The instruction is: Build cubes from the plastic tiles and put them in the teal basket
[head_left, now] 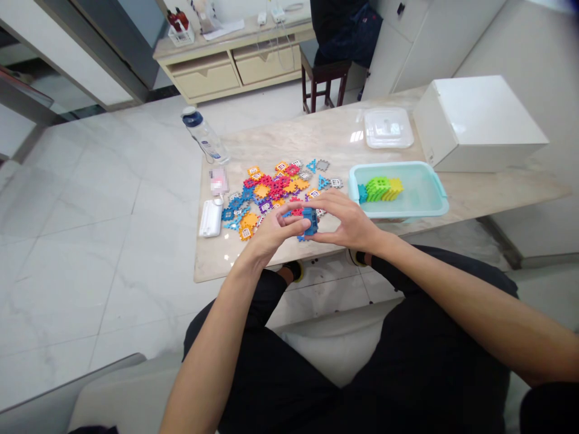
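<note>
Between my two hands, above the table's near edge, is a small stack of blue interlocking tiles (310,221). My left hand (275,231) pinches it from the left, thumb along its near side. The fingers of my right hand (344,222) close on it from the right. Just beyond lies a loose pile of toothed plastic tiles (275,187) in red, orange, blue, purple and grey. To the right, a light-blue bin (418,191) holds a row of green tiles (377,189), with yellow tiles (395,187) and some blue ones at its ends.
A water bottle (205,137), a pink item (219,181) and a white device (210,218) stand at the table's left. A clear lid (388,128) and a white box (484,123) are at the right. A person (346,30) sits on a stool (324,73) beyond.
</note>
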Demonstrator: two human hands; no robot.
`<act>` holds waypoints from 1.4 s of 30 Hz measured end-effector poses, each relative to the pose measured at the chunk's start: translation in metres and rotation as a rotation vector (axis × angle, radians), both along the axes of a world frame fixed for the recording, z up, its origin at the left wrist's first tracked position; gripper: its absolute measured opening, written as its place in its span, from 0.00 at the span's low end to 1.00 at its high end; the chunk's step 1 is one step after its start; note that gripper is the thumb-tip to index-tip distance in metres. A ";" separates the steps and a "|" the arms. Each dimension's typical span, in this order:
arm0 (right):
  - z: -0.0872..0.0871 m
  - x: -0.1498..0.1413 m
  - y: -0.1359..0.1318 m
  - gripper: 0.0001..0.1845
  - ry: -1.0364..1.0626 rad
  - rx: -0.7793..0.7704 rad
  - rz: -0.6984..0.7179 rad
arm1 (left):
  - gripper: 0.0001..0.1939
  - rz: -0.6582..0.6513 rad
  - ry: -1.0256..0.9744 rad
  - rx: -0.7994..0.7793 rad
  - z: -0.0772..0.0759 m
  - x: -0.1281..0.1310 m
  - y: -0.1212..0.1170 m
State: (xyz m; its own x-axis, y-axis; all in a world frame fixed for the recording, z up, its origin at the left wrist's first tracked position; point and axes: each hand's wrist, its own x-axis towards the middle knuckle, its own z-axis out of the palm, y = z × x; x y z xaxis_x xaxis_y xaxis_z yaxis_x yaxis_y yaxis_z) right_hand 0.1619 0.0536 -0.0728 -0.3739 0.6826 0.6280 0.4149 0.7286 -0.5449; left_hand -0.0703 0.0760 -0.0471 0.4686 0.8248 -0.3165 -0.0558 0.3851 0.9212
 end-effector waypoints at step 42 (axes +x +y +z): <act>-0.005 0.008 0.000 0.38 -0.310 -0.070 -0.249 | 0.20 0.375 0.251 0.161 -0.024 0.022 -0.005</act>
State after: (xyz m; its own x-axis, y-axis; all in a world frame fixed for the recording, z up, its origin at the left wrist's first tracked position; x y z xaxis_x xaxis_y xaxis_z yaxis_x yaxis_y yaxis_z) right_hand 0.1702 0.0540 -0.0782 -0.3560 0.8133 0.4603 0.7269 0.5506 -0.4105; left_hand -0.0480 0.0705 -0.0715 0.0550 0.9701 -0.2365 0.0683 0.2326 0.9702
